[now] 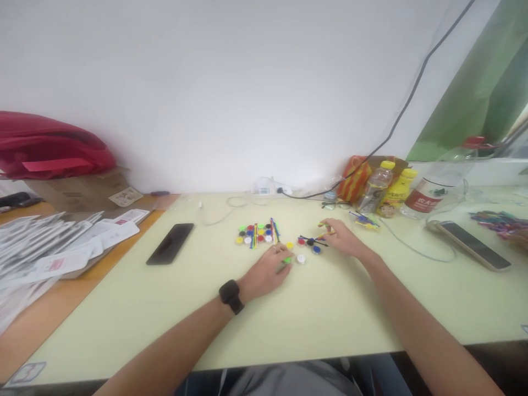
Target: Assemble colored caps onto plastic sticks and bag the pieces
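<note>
My left hand [270, 269], with a black watch on the wrist, rests on the pale table [322, 313], fingers closed around a small green piece [286, 262]. My right hand [344, 237] lies a little further back and pinches a small yellow piece [323, 224] at its fingertips. Between the hands lie loose caps, white [301, 258], blue [316, 249], red [301, 241] and yellow [290, 245], and a thin dark stick. Behind my left hand sits a tidy group of coloured caps and sticks [258, 234].
A black phone [170, 243] lies at left, a second phone [472, 244] with a cable at right. Bottles [396, 192] and an orange bag stand against the wall. Stacked white packets [53, 247] and a red bag [49, 146] fill the left.
</note>
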The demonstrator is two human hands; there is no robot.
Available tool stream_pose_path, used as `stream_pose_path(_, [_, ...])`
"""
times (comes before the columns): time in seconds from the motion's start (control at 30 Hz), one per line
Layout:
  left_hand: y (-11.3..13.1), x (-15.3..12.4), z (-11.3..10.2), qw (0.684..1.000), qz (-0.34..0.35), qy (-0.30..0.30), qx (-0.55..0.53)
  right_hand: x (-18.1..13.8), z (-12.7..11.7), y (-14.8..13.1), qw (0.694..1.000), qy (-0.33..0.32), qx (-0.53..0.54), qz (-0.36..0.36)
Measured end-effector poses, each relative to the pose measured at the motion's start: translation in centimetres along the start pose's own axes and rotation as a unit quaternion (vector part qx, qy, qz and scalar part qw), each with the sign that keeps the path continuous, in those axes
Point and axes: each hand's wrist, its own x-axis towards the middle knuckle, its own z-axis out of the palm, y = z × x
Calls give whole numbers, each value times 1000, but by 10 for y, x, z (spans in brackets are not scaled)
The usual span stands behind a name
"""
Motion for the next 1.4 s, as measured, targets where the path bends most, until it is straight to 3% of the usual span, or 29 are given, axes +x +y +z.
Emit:
stream_pose_path(0.23, [2, -1, -9, 1000, -10, -6, -20, -2, -4, 9, 999, -43, -34, 5])
stream_pose_path(0.53, [3, -1, -13, 999, -13, -15, -32, 0, 1, -4, 1000, -20, -6, -13])
stream_pose_path(0.7, [2, -1, -12, 999, -15, -7, -34, -5, -8, -1, 998, -62, -24, -19])
stream_pose_path(1.03, [6, -3, -13, 999, -19, -6, -31, -3, -1, -6, 999, -22, -25, -13])
stream_pose_path(1.13, [5, -3, -13, 1000, -22, 0, -20, -5, -6, -20, 999, 28, -28, -18])
stream_pose_path(1.2, [4, -3, -13, 1000, -22, 0, -19, -9, -8, -37, 999, 26, -17, -43])
stream_pose_path(1.3, [3, -2, -12, 999, -20, 3, -43, -18, -4, -66, 993, -57, 24, -97])
stream_pose_path(1.4, [2, -1, -11, 996, -35, 14, -78, -25, 3, -82, 988, -109, 58, -92])
